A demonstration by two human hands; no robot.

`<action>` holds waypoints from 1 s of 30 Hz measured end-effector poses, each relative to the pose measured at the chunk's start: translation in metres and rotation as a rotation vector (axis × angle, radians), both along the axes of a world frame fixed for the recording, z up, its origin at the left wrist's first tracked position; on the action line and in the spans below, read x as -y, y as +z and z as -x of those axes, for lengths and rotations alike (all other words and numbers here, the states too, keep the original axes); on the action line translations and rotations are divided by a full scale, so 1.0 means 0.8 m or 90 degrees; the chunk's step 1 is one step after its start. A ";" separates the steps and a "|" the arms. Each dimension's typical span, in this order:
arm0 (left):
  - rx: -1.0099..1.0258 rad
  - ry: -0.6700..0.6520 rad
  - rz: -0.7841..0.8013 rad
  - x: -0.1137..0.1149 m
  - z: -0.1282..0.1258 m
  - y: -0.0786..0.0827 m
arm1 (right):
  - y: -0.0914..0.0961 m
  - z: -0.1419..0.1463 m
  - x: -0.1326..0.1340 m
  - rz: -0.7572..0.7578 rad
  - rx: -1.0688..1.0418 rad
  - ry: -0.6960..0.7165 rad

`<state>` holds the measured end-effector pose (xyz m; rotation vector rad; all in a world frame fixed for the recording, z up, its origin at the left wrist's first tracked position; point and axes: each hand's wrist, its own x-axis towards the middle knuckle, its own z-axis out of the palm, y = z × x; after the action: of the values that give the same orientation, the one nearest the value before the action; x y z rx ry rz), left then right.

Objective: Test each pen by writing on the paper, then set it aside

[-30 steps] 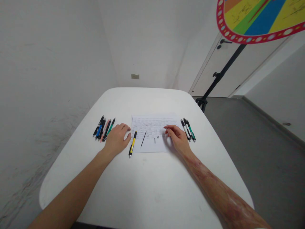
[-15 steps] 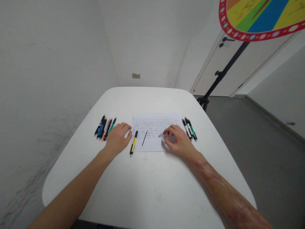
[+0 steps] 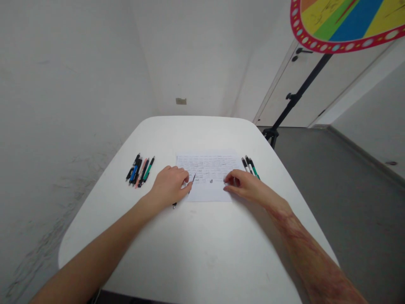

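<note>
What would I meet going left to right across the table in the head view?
bundle of pens → left hand → small round piece on the sheet of paper → right hand

Pens (image 3: 139, 169) left, pens (image 3: 250, 165) right; bare centre.

Left hand (image 3: 169, 188) and right hand (image 3: 248, 185), both bare. Both forearms are uncovered as far as the view reaches. The left forearm (image 3: 104, 245) is smooth; the right forearm (image 3: 303, 249) carries uneven, patchy marks from wrist towards elbow.
</note>
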<state>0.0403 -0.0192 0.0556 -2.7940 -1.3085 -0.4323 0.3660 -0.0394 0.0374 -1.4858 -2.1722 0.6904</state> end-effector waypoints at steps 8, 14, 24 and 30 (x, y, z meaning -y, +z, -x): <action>-0.087 0.012 0.080 -0.030 -0.025 -0.006 | -0.010 0.005 -0.010 -0.061 0.079 -0.012; -0.112 0.039 0.114 -0.043 -0.044 -0.011 | -0.003 0.030 -0.020 -0.090 0.257 0.001; -0.082 0.088 0.042 -0.017 -0.032 0.011 | 0.023 0.040 -0.011 -0.097 0.098 -0.050; 0.034 0.041 -0.065 0.014 -0.003 0.003 | 0.026 0.060 0.004 -0.113 -0.227 -0.022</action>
<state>0.0423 -0.0302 0.0577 -2.6680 -1.3411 -0.5579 0.3177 -0.0427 0.0579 -1.2038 -1.8800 0.6727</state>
